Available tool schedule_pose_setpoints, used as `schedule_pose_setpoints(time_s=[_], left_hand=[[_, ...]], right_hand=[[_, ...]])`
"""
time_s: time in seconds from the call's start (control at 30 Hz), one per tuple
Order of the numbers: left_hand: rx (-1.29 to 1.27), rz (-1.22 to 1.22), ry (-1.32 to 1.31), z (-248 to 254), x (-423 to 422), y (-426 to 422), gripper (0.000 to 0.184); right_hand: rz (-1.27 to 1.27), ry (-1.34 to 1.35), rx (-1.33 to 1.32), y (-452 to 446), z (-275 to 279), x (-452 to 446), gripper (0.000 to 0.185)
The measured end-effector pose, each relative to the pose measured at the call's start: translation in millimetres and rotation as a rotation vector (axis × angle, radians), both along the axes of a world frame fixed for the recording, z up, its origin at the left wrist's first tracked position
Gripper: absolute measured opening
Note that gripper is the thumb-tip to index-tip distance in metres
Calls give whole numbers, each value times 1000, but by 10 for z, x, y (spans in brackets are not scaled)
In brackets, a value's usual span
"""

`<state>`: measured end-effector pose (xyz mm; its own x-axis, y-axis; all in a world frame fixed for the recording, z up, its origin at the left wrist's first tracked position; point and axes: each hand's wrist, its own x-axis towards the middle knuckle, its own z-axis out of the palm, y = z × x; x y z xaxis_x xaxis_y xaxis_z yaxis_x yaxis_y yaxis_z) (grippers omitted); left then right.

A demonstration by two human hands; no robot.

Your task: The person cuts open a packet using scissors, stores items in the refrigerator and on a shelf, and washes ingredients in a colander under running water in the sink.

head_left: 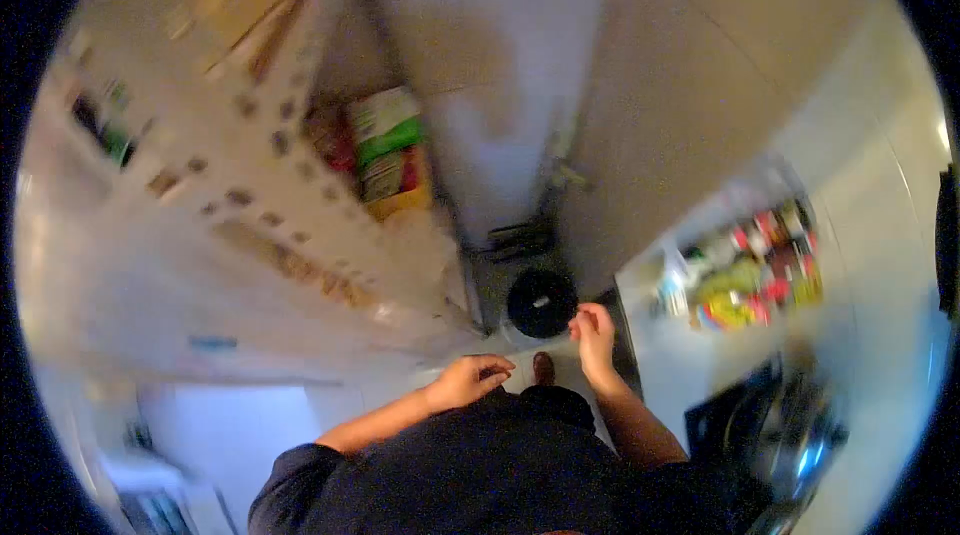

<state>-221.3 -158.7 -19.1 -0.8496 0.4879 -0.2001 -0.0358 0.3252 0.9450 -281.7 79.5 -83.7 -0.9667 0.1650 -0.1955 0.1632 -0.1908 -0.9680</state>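
My left hand [470,381] is in front of my body at the lower middle, its fingers loosely bent and nothing seen in it. To its right, my right hand [594,337] is raised a little farther forward, fingers half curled with a gap at the thumb; I see nothing in it. Just beyond the right hand, on the floor, stands a round black object [543,302] with a small pale mark on top; the hand looks close to it in view, but whether they touch I cannot tell. A brown shoe [543,367] shows between my hands.
Ahead is a pale door [490,85] with a handle [570,173]. Green-and-white packets [385,125] sit left, behind a pale panel with dark spots [270,220]. On the right, a light counter [650,360] bears several colourful packages [745,280] and a glossy dark object [775,425]. Motion blurs much.
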Motion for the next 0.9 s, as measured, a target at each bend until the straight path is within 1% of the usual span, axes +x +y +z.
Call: schedule_pose_setpoints(time_s=[0.03, 0.1, 0.13, 0.17, 0.2, 0.23, 0.33, 0.37, 0.43, 0.5, 0.57, 0.67, 0.73, 0.77, 0.83, 0.87, 0.9], left_hand=[[-18, -91, -24, -18, -43, -13, 23], [-52, -303, -70, -33, -87, -19, 23], [-79, -381, 56, -274, -90, -50, 23], [-122, -465, 105, -251, -126, 29, 23], [-156, -541, 88, -266, -118, 75, 24], [-198, -607, 75, -263, -49, 152, 25], [-159, -766, 47, -309, 186, 441, 26], [-164, -824, 60, -238, 316, 557, 26], [-169, -924, 75, -53, 576, 820, 26], [-171, -1066, 78, -38, 900, 1001, 26], [-183, -1199, 117, -49, 1275, 1196, 27], [-216, -1415, 224, -63, 1902, 1498, 27], [-247, -1569, 309, -65, 2412, 1738, 28], [-221, -1609, 330, -106, 2709, 1837, 28], [-167, -1682, 385, -196, 3302, 2110, 29], [-199, -1673, 268, -216, 3625, 2213, 30], [-167, -1703, 240, -159, 3915, 2275, 31]], right_hand=[[-29, -24, 83, 137, -93, 307, 16], [-185, -75, 299, 324, -397, 982, 14], [-244, -85, 355, 417, -600, 1361, 14], [-303, -178, 431, 443, -840, 1710, 15], [-347, -285, 493, 411, -1061, 2087, 16], [-380, -396, 540, 370, -1135, 2471, 18], [-251, -561, 371, 112, -742, 3278, 21], [-282, -607, 376, 46, -797, 3512, 21], [-325, -709, 385, -94, -1002, 3959, 22], [-458, -657, 388, -260, -1215, 4496, 23], [-572, -619, 352, -339, -1618, 5138, 24], [-744, -783, 421, -549, -1696, 6197, 20], [-815, -825, 325, -734, -1882, 6992, 19], [-843, -840, 283, -803, -1918, 7387, 18], [-1042, -909, 121, -931, -1976, 8145, 17], [-1137, -934, 22, -1093, -2038, 8442, 17], [-1085, -990, 240, -1198, -2394, 8838, 17]])
